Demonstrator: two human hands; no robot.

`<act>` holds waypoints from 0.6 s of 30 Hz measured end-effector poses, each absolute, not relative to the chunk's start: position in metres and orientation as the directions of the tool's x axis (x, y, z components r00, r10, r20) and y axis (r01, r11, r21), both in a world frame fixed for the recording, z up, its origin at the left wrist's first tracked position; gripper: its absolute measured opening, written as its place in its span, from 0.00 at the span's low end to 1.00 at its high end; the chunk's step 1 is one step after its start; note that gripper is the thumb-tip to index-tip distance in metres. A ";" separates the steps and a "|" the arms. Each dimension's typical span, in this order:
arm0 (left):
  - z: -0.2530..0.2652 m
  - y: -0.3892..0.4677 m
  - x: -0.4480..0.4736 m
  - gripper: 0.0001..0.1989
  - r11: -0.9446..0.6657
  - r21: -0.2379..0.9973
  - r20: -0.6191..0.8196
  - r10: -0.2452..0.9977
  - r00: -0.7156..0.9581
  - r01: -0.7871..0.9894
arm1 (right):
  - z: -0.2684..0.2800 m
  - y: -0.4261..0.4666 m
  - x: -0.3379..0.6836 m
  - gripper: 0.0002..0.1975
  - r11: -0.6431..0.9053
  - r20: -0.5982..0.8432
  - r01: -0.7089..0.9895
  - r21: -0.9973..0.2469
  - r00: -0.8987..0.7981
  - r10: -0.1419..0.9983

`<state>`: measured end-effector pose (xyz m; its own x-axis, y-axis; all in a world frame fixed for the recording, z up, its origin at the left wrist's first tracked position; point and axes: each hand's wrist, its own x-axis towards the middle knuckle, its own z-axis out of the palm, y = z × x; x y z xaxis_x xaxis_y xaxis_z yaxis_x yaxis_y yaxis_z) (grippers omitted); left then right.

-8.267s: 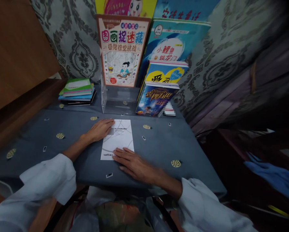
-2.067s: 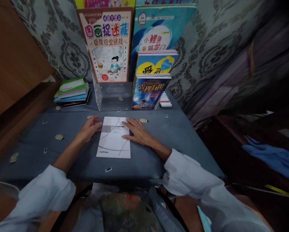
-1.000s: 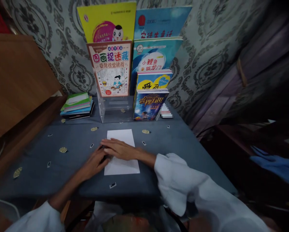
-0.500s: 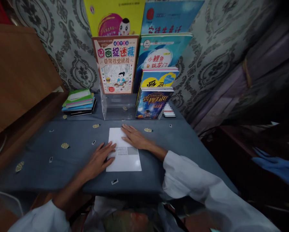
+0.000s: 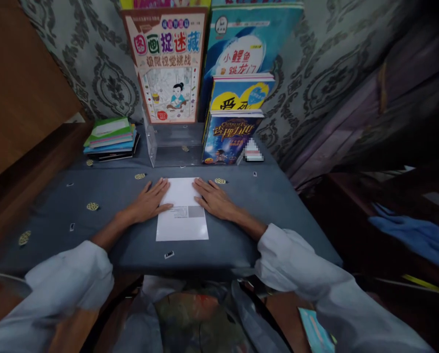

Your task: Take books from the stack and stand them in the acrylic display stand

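Note:
A white sheet with a band of small print and a grey block across its middle lies flat on the table. Along its upper left edge rests my left hand, palm down with the fingers stretched out. Opposite it, my right hand lies on the upper right edge, also flat with its fingers spread. Both hands touch the sheet and neither grips it. Parts of its side edges are hidden under my fingers.
Behind the sheet a clear acrylic stand holds several picture books, including a dark blue book in front. A stack of thin books sits at the back left. Blue-grey cloth covers the table. Patterned curtain hangs behind.
My left hand has slid up along the left edge of the sheet. My right hand has shifted from the sheet's top to its right edge. The view has tilted down.

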<state>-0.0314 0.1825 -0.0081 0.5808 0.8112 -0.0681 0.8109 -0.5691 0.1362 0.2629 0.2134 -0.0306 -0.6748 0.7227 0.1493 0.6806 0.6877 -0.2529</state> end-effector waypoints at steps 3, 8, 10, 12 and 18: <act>-0.004 0.163 -0.027 0.42 -0.667 0.090 -0.098 0.733 0.673 0.740 | -0.030 0.212 0.261 0.28 0.674 0.147 0.695 -0.252 -0.660 0.736; 0.008 0.115 -0.004 0.41 -0.816 0.131 -0.156 0.544 0.824 0.563 | -0.029 0.211 0.262 0.28 0.671 0.156 0.685 -0.283 -0.658 0.737; 0.010 0.112 0.013 0.39 -0.840 0.174 -0.159 0.492 0.856 0.515 | -0.028 0.212 0.263 0.28 0.671 0.152 0.677 -0.303 -0.660 0.735; 0.008 0.120 0.031 0.39 -0.843 0.223 -0.150 0.466 0.872 0.489 | -0.026 0.216 0.264 0.28 0.671 0.147 0.669 -0.319 -0.665 0.732; -0.004 0.167 0.066 0.36 -0.810 0.278 -0.062 0.521 0.851 0.517 | -0.018 0.230 0.270 0.28 0.669 0.120 0.611 -0.423 -0.694 0.710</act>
